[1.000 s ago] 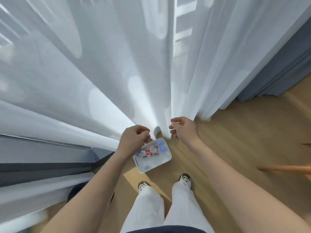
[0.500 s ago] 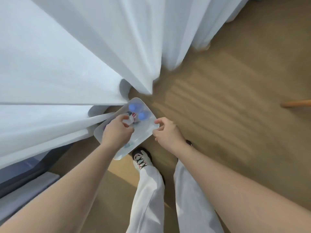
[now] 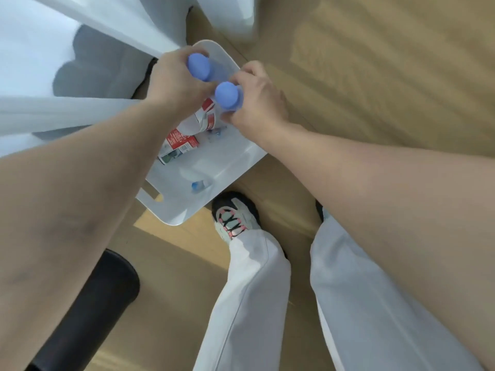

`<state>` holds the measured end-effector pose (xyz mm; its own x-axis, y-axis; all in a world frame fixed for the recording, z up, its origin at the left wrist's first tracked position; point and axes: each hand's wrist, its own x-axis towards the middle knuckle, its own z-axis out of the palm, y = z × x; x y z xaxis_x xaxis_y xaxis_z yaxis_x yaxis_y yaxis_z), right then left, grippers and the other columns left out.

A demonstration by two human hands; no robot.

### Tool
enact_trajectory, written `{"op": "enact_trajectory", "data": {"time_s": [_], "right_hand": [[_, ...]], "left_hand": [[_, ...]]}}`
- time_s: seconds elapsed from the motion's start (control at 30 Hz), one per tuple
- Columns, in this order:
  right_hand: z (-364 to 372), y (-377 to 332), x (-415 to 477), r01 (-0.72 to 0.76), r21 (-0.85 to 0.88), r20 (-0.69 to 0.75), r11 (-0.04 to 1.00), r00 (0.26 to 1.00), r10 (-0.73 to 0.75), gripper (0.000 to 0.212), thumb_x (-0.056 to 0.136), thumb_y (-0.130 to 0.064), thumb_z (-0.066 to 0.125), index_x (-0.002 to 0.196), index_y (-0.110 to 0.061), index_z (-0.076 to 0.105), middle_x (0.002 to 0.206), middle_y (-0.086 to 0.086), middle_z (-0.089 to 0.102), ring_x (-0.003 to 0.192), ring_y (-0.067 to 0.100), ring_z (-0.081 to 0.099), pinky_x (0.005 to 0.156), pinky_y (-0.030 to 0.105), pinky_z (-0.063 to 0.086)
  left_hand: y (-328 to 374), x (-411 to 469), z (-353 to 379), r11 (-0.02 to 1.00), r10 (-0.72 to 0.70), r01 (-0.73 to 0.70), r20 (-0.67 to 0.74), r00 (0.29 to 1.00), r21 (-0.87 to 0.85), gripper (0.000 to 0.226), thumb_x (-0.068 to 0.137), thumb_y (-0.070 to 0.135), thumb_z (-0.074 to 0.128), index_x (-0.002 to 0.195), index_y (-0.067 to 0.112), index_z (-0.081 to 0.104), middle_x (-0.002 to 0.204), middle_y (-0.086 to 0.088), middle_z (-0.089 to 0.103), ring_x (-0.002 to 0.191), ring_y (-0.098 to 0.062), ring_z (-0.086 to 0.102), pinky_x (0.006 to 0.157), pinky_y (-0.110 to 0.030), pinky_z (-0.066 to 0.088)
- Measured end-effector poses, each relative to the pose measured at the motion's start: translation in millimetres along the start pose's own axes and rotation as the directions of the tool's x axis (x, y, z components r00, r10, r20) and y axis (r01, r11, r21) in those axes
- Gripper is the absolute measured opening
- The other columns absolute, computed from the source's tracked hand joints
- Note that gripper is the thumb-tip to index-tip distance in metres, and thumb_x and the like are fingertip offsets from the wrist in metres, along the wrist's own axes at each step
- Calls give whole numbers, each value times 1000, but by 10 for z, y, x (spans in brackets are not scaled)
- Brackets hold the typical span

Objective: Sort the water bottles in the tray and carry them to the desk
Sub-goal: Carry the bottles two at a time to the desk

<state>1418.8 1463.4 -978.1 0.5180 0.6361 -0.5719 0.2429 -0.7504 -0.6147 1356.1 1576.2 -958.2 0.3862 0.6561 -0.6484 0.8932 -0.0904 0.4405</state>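
Note:
A white tray [image 3: 227,170] lies on the wooden floor by the curtain. My left hand [image 3: 175,79] is closed around an upright water bottle with a blue cap [image 3: 198,66] at the tray's far end. Beside it, my right hand [image 3: 257,100] grips a second upright bottle with a blue cap [image 3: 226,96]. Two bottles with red and white labels [image 3: 180,141] lie on their sides in the tray under my hands. A small clear bottle [image 3: 199,185] lies near the tray's near edge.
White sheer curtains [image 3: 80,49] hang over the floor at the left and far side, touching the tray's far end. A dark round object [image 3: 88,311] stands at the lower left. My feet [image 3: 235,218] stand right beside the tray's near edge.
I have bent down much closer to the tray. Both hands moved from the curtain and the tray rim onto the two blue-capped bottles and closed on them.

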Motion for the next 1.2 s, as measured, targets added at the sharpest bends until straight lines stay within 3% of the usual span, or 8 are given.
{"op": "enact_trajectory", "data": {"time_s": [0.13,0.27,0.47,0.57,0.7,0.9,1.03,1.2], "right_hand": [[-88,106,-192,-3,133,-59,991,998,11,36,73,-9,70,108,-14,63,116,4,58,100,24,58,80,31,45],[-658,9,-700,-93,344,-143,934,978,150,36,68,-14,78,102,-12,66,95,2,64,81,15,54,71,24,41],[-1910,-641,-1578,-86,469,-208,879,956,205,30,70,-27,78,98,-24,67,56,-6,36,49,8,32,50,19,29],[-2602,-1343,-1998,2,531,-217,847,967,134,33,69,-24,80,100,-24,70,57,-8,33,49,5,30,51,17,28],[-3447,-2256,-2614,146,611,-219,778,976,-11,25,68,-13,80,85,-30,70,78,-15,68,76,6,62,78,19,50],[-4167,-3664,-3702,204,793,-30,575,954,-298,24,69,-21,73,93,-18,71,77,0,71,72,18,66,70,33,56],[-4222,-4487,-4415,206,835,108,511,849,-518,20,75,-34,68,79,-15,71,64,4,66,60,22,63,59,34,54],[-4041,-5208,-5327,393,776,221,494,563,-796,15,80,-33,64,81,-21,72,76,1,69,69,19,62,56,27,53]], "left_hand": [[71,-143,14,1000,13,-14,-126,992,-5,40,63,26,66,102,20,63,93,-4,68,88,-26,68,80,-38,56],[369,-684,-344,987,-24,-6,-182,983,-162,24,60,32,69,82,25,64,86,-12,72,79,-31,70,75,-44,58],[1077,-1918,-1228,958,18,-85,-238,971,-274,18,67,31,77,80,25,65,73,6,67,67,-12,62,64,-28,53],[1549,-2582,-1833,931,58,-136,-233,971,-339,15,70,29,77,71,33,63,69,2,63,59,-6,52,56,-21,46],[2040,-3527,-2660,877,141,-247,-270,952,-413,12,71,27,77,71,32,67,72,-20,54,50,-4,40,47,-11,33],[2500,-4970,-3751,593,120,-458,-490,864,-662,18,57,40,79,75,37,74,79,13,71,74,-1,63,72,-12,46],[2586,-5946,-4120,515,171,-618,-635,753,-595,30,59,42,69,89,40,71,92,22,73,92,5,66,74,-5,46],[2391,-7193,-4272,462,-49,-703,-807,588,-540,45,63,60,71,91,26,72,85,-2,72,82,-23,68,71,-35,59]]}}
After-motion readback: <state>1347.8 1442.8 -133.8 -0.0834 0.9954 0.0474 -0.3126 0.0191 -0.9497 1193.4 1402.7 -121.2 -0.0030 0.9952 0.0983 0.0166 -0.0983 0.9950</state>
